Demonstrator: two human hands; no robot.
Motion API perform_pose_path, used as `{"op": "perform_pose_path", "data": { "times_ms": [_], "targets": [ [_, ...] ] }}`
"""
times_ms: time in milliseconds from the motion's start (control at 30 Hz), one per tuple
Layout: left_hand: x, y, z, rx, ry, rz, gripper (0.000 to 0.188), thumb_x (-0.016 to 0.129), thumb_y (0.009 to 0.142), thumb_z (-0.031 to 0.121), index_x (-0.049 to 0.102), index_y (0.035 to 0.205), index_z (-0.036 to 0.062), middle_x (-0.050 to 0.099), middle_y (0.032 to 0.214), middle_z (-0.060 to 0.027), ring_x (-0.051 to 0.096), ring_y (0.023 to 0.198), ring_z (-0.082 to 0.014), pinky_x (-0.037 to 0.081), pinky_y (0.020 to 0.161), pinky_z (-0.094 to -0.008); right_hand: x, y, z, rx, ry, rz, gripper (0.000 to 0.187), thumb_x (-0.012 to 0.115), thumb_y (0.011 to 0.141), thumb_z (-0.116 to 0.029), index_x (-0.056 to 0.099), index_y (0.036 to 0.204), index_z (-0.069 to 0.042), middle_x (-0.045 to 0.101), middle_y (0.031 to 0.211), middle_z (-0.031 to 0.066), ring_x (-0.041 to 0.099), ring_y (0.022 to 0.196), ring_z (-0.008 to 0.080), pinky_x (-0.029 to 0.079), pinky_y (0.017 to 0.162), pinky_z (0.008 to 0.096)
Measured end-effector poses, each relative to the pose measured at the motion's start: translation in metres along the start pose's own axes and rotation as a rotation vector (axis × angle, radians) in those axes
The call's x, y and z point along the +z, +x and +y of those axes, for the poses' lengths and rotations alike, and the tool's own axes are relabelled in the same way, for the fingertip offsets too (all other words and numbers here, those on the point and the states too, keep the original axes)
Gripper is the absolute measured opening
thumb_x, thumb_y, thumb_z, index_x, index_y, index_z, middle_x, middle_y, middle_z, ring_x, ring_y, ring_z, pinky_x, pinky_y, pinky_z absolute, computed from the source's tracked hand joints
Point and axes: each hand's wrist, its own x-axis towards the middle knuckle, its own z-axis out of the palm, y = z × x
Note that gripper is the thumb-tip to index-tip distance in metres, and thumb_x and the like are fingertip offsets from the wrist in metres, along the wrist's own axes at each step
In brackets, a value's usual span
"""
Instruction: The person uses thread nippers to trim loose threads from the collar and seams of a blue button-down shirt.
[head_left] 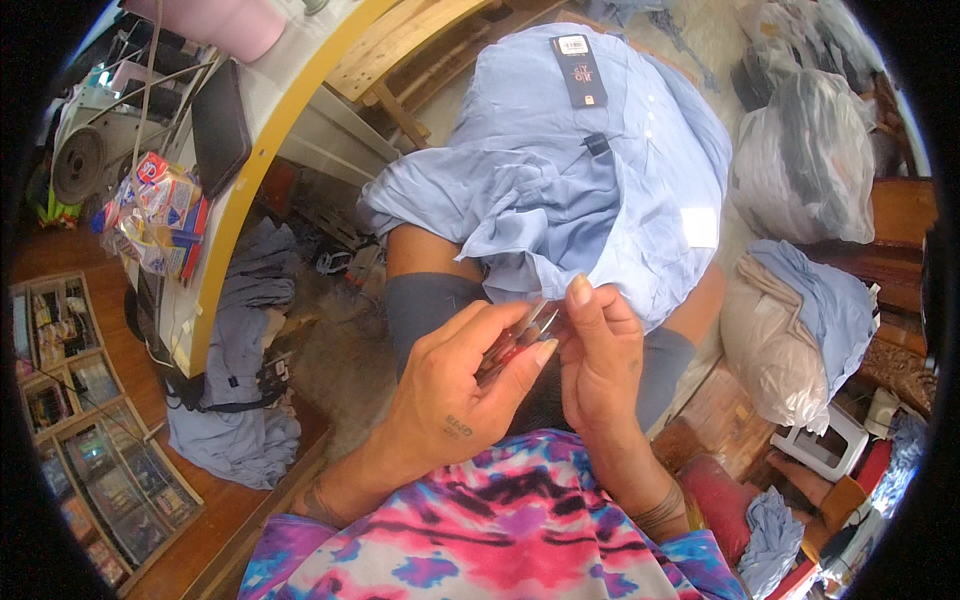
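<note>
A light blue button-front shirt point(640, 190) lies bunched across my lap and knees. A dark hang tag point(580, 72) rests on its far part, and a small black label point(596, 145) shows in the folds. My left hand point(455, 375) is closed around small thread snips point(513, 352) with a bit of red on them; the two metal tips point toward my right hand and stand slightly apart. With thumb and fingers pinched, my right hand point(603, 355) grips the shirt's near edge. Its fingertips hide the exact spot held.
At left stands a table with a yellow edge point(265, 140), holding a dark tablet-like slab point(220, 130), colourful packets point(160, 215) and a pink container point(222, 22). More blue cloth point(235, 400) hangs below it. Stuffed plastic bags point(803, 160) and a white stool point(822, 440) crowd the right.
</note>
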Motion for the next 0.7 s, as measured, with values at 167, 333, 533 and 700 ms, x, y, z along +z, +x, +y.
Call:
{"op": "perform_pose_path", "data": {
  "times_ms": [167, 333, 533, 700],
  "targets": [
    [0.0, -0.001, -0.002, -0.003, 0.014, 0.015, 0.028, 0.074, 0.094, 0.013, 0.068, 0.117, -0.0021, 0.063, 0.085, -0.0097, 0.059, 0.07, -0.016, 0.046, 0.064, -0.0301, 0.006, 0.0, 0.004, 0.107, 0.161, -0.039, 0.019, 0.068, 0.104, -0.023, 0.064, 0.093, -0.007, 0.074, 0.104, 0.0112, 0.067, 0.09, 0.0143, 0.053, 0.083, 0.0305],
    [-0.002, -0.003, -0.007, 0.025, 0.019, 0.045, 0.028, 0.074, 0.094, 0.012, 0.068, 0.116, -0.0029, 0.064, 0.086, -0.0111, 0.061, 0.071, -0.0176, 0.048, 0.065, -0.0306, 0.012, 0.0, 0.001, 0.237, 0.242, -0.111, 0.022, 0.063, 0.107, -0.028, 0.062, 0.096, -0.008, 0.073, 0.114, 0.0162, 0.069, 0.103, 0.0191, 0.055, 0.091, 0.0342],
    [-0.004, -0.005, -0.012, 0.041, 0.02, 0.067, 0.027, 0.074, 0.094, 0.013, 0.068, 0.116, -0.0028, 0.066, 0.088, -0.0132, 0.063, 0.073, -0.0196, 0.049, 0.067, -0.032, 0.019, -0.001, 0.003, 0.288, 0.302, -0.076, 0.021, 0.062, 0.107, -0.027, 0.06, 0.094, -0.01, 0.07, 0.121, 0.0157, 0.067, 0.109, 0.0203, 0.055, 0.093, 0.0363],
    [-0.005, -0.006, -0.014, 0.044, 0.031, 0.089, 0.029, 0.074, 0.094, 0.013, 0.067, 0.117, -0.0027, 0.065, 0.089, -0.0141, 0.065, 0.073, -0.0215, 0.05, 0.067, -0.0325, 0.022, -0.002, 0.007, 0.289, 0.334, -0.083, 0.02, 0.061, 0.108, -0.025, 0.06, 0.095, -0.009, 0.07, 0.118, 0.0119, 0.067, 0.109, 0.0208, 0.055, 0.094, 0.0363]
  ]
}}
